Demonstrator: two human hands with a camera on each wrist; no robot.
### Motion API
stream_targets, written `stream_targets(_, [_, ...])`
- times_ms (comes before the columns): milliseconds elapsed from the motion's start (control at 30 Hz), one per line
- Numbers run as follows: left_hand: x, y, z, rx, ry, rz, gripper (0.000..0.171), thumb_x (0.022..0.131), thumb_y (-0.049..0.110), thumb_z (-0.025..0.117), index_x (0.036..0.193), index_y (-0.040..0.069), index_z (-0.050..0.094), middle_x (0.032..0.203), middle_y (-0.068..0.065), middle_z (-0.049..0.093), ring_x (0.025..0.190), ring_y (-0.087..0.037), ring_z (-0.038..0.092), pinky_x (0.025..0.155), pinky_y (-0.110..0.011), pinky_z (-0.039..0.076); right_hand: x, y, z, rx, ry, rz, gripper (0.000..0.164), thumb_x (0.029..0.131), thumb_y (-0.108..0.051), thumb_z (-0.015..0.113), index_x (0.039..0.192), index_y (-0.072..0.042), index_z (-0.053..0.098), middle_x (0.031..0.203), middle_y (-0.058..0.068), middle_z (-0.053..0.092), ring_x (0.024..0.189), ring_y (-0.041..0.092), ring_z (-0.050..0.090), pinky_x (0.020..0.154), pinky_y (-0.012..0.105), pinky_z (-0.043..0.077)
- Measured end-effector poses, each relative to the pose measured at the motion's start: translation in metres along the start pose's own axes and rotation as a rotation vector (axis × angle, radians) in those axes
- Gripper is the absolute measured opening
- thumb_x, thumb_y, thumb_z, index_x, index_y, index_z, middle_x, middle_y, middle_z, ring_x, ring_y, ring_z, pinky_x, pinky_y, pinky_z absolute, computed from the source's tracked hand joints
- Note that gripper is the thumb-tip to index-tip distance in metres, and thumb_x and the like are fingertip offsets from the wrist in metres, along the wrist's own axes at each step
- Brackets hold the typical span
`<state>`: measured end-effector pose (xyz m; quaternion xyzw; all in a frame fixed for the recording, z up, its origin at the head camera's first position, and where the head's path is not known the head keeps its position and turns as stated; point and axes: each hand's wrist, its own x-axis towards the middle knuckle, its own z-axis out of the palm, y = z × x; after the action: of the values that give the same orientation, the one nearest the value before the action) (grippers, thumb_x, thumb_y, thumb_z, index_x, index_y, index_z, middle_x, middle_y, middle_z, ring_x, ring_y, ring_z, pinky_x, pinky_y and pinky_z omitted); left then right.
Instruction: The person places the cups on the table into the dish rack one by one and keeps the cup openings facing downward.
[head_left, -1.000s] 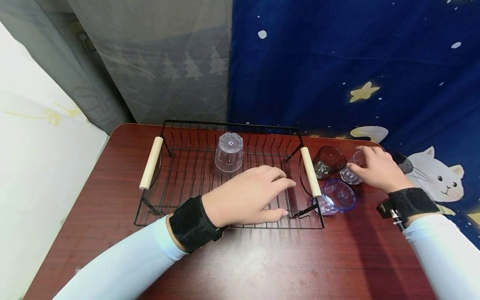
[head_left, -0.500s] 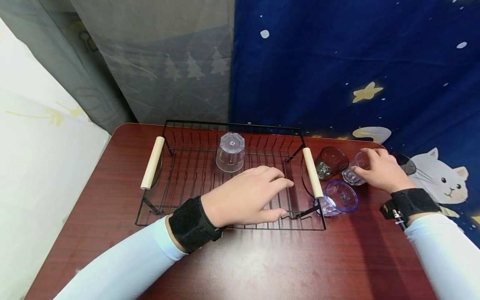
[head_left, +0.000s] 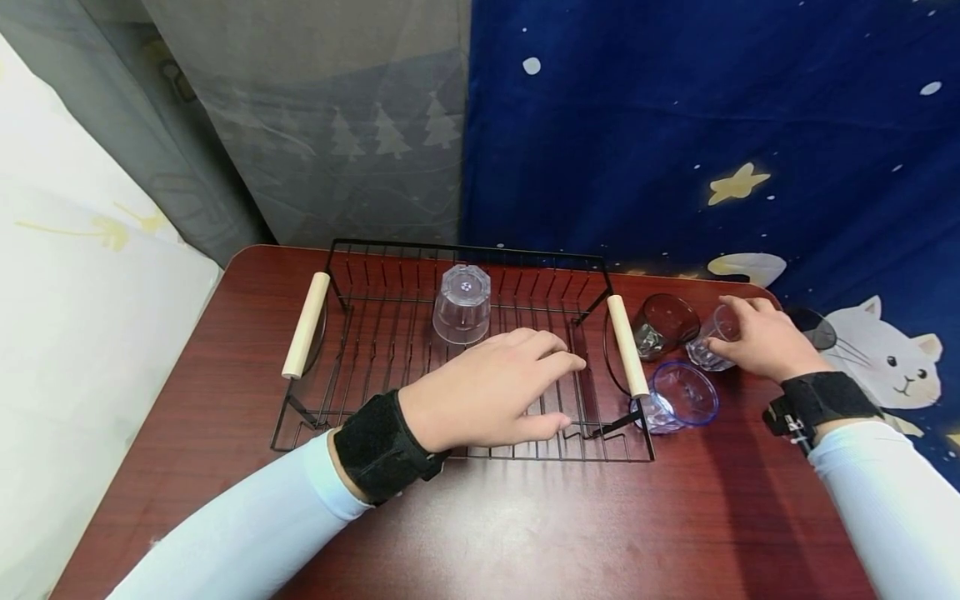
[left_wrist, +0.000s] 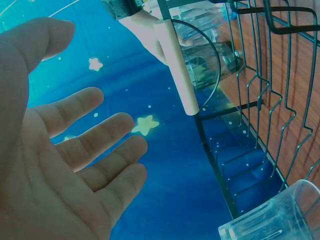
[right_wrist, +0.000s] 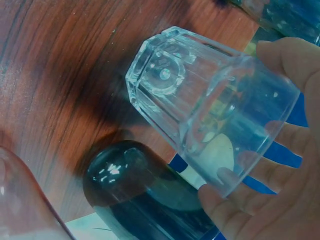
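To the right of the wire rack point(head_left: 306, 325), a clear glass point(right_wrist: 200, 105) is gripped near its mouth by the curved right hand point(head_left: 768, 342), while the left hand point(head_left: 487, 396) is held, fingers relaxed and parted, above the rack.

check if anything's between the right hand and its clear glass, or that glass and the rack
Nothing visible parts the right hand from the clear glass it grips. Toward the rack, a dark glass and the right wooden handle stand between, the blue-rimmed glass nearer the person.
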<state>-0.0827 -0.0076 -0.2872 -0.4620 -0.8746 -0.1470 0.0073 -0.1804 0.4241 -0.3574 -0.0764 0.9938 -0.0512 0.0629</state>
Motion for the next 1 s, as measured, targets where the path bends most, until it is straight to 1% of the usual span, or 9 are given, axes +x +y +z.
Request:
stream_targets(233, [-0.001, -0.001, -0.002, -0.003, 0.009, 0.003, 0.056, 0.095, 0.047, 0.061, 0.141, 0.016, 0.055, 0.132, -0.001, 0.059, 0.122, -0.016, 0.054, 0.106, -0.032, 0.044, -0.002, -0.001, 0.002, 0.007, 0.045, -0.011, 0.076, 0.085, -0.030, 0.075, 0.142, 0.006, 0.039, 0.136, 0.044, 0.037, 0.118, 0.066, 0.038, 0.098, 0.076, 0.032])
stream_targets(400, [-0.001, -0.003, -0.003, -0.014, 0.015, -0.014, 0.056, 0.095, 0.047, 0.061, 0.141, 0.016, 0.055, 0.132, 0.000, 0.058, 0.122, -0.015, 0.054, 0.106, -0.033, 0.044, -0.006, -0.004, 0.003, -0.005, 0.072, -0.022, 0.077, 0.083, -0.033, 0.080, 0.140, 0.005, 0.043, 0.133, 0.042, 0.040, 0.117, 0.064, 0.040, 0.097, 0.074, 0.033])
stream_targets(533, [-0.001, -0.005, -0.003, 0.013, 0.034, -0.051, 0.056, 0.095, 0.046, 0.061, 0.140, 0.015, 0.055, 0.132, -0.001, 0.059, 0.122, -0.017, 0.055, 0.106, -0.034, 0.044, -0.008, -0.006, 0.003, -0.018, 0.085, -0.030, 0.078, 0.081, -0.037, 0.082, 0.137, 0.004, 0.045, 0.130, 0.041, 0.043, 0.114, 0.064, 0.041, 0.095, 0.073, 0.034])
stream_targets(633, [-0.001, -0.007, -0.002, 0.045, 0.055, -0.102, 0.053, 0.095, 0.045, 0.061, 0.139, 0.015, 0.057, 0.131, -0.002, 0.059, 0.122, -0.018, 0.056, 0.105, -0.034, 0.045, -0.010, -0.008, 0.002, -0.033, 0.106, -0.050, 0.078, 0.079, -0.038, 0.084, 0.134, 0.004, 0.048, 0.126, 0.041, 0.045, 0.112, 0.063, 0.043, 0.093, 0.072, 0.036])
stream_targets(733, [-0.001, -0.008, -0.003, 0.055, 0.073, -0.145, 0.051, 0.094, 0.043, 0.061, 0.137, 0.015, 0.058, 0.130, -0.001, 0.060, 0.120, -0.019, 0.056, 0.102, -0.035, 0.047, -0.013, -0.009, 0.002, -0.046, 0.125, -0.073, 0.077, 0.077, -0.038, 0.085, 0.132, 0.004, 0.050, 0.124, 0.041, 0.048, 0.109, 0.063, 0.045, 0.091, 0.071, 0.037])
stream_targets(867, [-0.002, -0.010, -0.004, 0.043, 0.084, -0.155, 0.050, 0.094, 0.041, 0.062, 0.136, 0.015, 0.059, 0.130, -0.001, 0.060, 0.119, -0.019, 0.057, 0.101, -0.035, 0.047, -0.018, -0.010, 0.002, -0.047, 0.144, -0.085, 0.076, 0.076, -0.037, 0.085, 0.131, 0.003, 0.051, 0.124, 0.039, 0.049, 0.109, 0.061, 0.047, 0.091, 0.070, 0.038])
stream_targets(1000, [-0.002, -0.012, -0.003, 0.040, 0.077, -0.156, 0.051, 0.093, 0.041, 0.062, 0.136, 0.015, 0.059, 0.130, -0.001, 0.060, 0.120, -0.019, 0.056, 0.103, -0.035, 0.046, -0.023, -0.010, 0.000, -0.032, 0.170, -0.084, 0.075, 0.076, -0.036, 0.085, 0.131, 0.001, 0.052, 0.124, 0.036, 0.049, 0.108, 0.059, 0.048, 0.087, 0.069, 0.040])
